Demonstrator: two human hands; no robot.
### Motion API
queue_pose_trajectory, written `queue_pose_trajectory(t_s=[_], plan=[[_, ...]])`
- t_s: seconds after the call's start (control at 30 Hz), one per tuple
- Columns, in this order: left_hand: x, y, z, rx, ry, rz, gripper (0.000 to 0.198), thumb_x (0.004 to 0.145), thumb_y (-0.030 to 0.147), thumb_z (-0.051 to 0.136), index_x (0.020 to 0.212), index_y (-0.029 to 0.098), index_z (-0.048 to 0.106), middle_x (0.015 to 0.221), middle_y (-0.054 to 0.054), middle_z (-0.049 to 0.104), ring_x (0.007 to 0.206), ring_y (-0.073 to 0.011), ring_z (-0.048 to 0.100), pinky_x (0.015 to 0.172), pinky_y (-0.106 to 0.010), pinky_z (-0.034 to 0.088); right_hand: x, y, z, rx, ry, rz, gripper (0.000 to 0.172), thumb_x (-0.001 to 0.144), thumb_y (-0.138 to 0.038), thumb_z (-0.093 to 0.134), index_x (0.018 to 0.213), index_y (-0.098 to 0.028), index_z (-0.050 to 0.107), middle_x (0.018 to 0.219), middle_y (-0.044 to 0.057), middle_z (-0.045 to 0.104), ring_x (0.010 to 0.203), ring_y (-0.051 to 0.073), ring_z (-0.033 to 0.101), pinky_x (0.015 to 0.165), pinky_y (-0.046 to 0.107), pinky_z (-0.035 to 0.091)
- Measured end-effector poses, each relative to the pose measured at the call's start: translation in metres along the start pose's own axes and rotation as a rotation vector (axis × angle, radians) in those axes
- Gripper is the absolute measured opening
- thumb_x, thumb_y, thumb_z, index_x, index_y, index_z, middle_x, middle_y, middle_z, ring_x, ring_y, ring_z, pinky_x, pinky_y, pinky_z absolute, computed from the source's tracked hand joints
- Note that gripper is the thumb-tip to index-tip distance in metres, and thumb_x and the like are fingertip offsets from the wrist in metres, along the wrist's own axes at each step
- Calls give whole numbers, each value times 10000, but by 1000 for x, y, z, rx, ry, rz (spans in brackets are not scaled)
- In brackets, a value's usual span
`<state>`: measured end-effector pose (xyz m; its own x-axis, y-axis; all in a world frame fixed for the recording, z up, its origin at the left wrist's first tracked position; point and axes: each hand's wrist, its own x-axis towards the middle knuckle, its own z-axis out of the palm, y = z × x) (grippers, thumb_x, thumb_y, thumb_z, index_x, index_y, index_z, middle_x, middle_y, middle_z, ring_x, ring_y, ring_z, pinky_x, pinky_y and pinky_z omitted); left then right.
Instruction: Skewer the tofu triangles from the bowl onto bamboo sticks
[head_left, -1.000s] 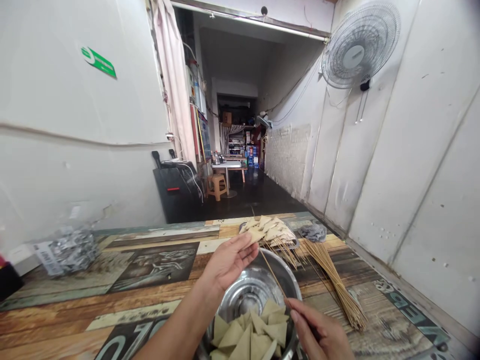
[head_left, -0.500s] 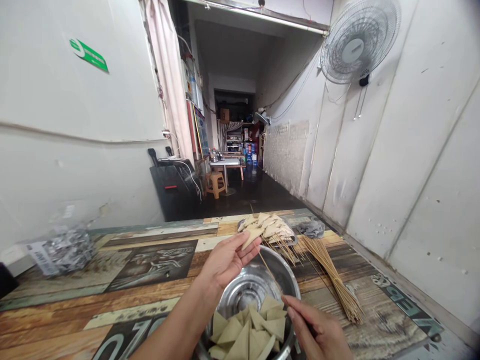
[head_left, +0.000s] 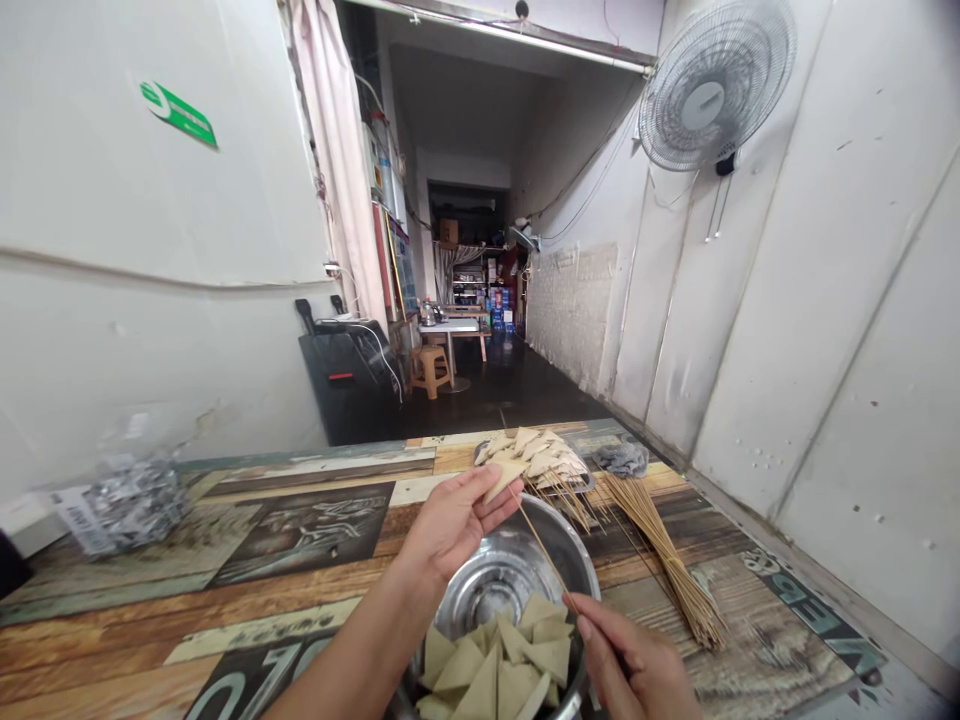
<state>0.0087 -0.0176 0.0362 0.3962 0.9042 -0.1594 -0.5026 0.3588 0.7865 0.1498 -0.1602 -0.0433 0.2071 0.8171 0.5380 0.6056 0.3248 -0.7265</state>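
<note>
1. The left hand (head_left: 450,520) pinched a tofu triangle (head_left: 504,476) between thumb and fingertips, above the steel bowl (head_left: 480,585).
2. The right hand (head_left: 637,665) was curled shut on a bamboo skewer (head_left: 541,546), its tip meeting that triangle.
3. At twelve o'clock, a pile of finished skewers (head_left: 536,455) waited.
4. Left to do, by my judgement: plenty of loose triangles (head_left: 499,665) in the bowl, and spare sticks (head_left: 664,555) at two o'clock.

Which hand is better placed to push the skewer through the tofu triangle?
Probably the right hand: it grips the skewer, whose tip already meets the tofu triangle pinched in the left hand.
</note>
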Motion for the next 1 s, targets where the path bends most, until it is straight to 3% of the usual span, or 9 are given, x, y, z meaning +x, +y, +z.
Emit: queue_pose_trajectory(t_s=[0.13,0.53,0.77,1.0], plan=[[-2,-1,1,27,-8,10,61,763,94,568,822,78,576,850,-160,678,820,-218,656,758,-323,534,-1,0,3,-16,12,5,435,881,-438,366,942,-155,691,388,-7,515,322,114,488,465,176,491],[-7,-3,7,54,-17,-8,35,767,90,561,772,75,592,799,-141,681,767,-206,663,726,-317,539,-2,6,14,26,17,21,418,875,-395,389,978,-111,677,374,-21,501,331,110,527,461,165,490],[-9,-3,8,49,-34,-5,31,765,92,566,773,79,593,787,-133,682,757,-193,663,712,-296,539,2,1,20,29,77,19,424,863,-439,397,945,-148,695,391,-1,554,343,121,555,409,160,477],[-9,-4,8,62,-36,5,33,764,97,566,774,85,595,782,-134,683,746,-193,664,710,-300,539,4,-4,24,87,53,22,436,876,-449,375,981,-164,687,348,-15,523,348,129,568,386,158,474]])
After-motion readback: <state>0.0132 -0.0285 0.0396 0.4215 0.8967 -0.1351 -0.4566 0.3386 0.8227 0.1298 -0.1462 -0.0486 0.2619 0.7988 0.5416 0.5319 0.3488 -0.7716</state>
